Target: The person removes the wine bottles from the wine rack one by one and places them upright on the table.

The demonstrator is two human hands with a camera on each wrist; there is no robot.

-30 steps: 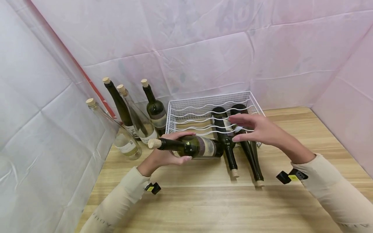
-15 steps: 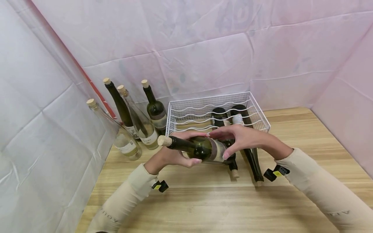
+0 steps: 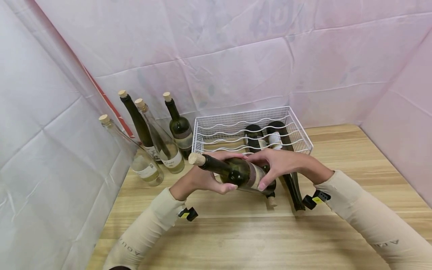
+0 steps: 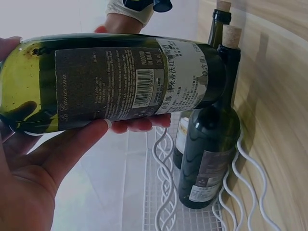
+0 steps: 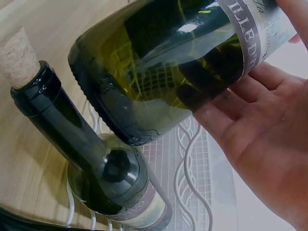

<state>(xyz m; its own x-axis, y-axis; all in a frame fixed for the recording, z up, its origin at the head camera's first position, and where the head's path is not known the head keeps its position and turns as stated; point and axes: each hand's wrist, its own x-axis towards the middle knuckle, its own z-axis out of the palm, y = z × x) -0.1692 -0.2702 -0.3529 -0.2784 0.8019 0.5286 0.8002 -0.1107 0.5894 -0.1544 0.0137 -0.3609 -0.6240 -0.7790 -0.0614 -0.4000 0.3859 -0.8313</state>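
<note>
A dark green wine bottle (image 3: 239, 173), stopped with a cork, is held over the front of a white wire wine rack (image 3: 243, 111), its neck pointing left. My left hand (image 3: 201, 180) grips it round the shoulder; the neck lies across that hand. The right hand (image 3: 284, 164) curls round the labelled body towards the base. In the left wrist view, the back label (image 4: 108, 84) faces the camera. Two corked bottles lie in the rack: one (image 3: 254, 134) is partly hidden by the held bottle, the other (image 3: 294, 191) is farther right.
Several corked bottles stand left of the rack: a clear one (image 3: 146, 165), a slim dark one (image 3: 136, 117), another clear one (image 3: 171, 156) and a green one (image 3: 180, 126). Fabric walls (image 3: 236, 63) enclose the wooden table (image 3: 243, 240) at the back and sides.
My right hand has come left from above the racked bottles and taken hold of the held bottle's body. That bottle has shifted slightly right, and its base has swung towards me.
</note>
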